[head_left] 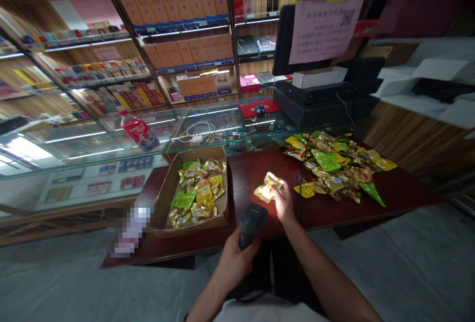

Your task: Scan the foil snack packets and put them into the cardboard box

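My left hand is wrapped round the handle of a black barcode scanner, whose head points away from me over the front of the dark red table. A gold foil snack packet is pinched in my right hand, lit brightly just beyond the scanner. To the left, an open cardboard box contains several gold, yellow and green packets. A loose heap of similar snack packets lies on the table to the right of my right hand.
Behind the table runs a glass display counter with a red-capped bottle, a white cable and a mouse. A monitor with a paper sign stands at the back right. Stocked shelves line the wall.
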{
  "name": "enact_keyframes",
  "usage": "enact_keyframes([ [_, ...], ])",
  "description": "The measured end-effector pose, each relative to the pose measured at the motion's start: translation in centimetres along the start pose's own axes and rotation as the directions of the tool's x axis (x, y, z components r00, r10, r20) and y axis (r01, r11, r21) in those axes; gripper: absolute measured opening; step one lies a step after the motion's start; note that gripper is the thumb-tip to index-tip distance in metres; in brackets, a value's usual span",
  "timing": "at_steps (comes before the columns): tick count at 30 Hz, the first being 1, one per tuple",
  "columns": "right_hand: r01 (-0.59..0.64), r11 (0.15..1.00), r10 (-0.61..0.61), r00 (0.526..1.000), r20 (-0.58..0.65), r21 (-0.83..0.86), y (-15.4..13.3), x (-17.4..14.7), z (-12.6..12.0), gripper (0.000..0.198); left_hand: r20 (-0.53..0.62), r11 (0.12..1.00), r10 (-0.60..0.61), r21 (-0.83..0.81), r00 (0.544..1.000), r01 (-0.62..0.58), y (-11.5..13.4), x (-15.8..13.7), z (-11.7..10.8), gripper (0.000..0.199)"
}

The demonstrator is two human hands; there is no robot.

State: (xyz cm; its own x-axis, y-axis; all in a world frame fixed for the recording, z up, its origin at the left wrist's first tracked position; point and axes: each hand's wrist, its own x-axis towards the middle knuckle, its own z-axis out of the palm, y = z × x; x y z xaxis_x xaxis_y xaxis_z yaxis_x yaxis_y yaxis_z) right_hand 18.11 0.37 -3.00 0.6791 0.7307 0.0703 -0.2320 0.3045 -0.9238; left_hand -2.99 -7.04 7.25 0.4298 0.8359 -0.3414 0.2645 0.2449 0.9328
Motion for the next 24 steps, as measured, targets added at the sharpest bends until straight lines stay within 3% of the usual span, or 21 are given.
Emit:
enact_keyframes([
  [13,-0.012,1.000,0.012,0.999,0.032,0.009,-0.1,-0.1,-0.1,0.043,0.003,0.999,0.002,-0.037,1.000,-0.002,0.2,-0.3,-0.2,0.043],
  [24,-0.096,0.995,0.096,0.995,0.007,-0.018,-1.2,-0.3,0.6,0.042,0.009,0.998,0.016,-0.057,1.000,-0.015,0.0,1.8,0.4,0.038],
])
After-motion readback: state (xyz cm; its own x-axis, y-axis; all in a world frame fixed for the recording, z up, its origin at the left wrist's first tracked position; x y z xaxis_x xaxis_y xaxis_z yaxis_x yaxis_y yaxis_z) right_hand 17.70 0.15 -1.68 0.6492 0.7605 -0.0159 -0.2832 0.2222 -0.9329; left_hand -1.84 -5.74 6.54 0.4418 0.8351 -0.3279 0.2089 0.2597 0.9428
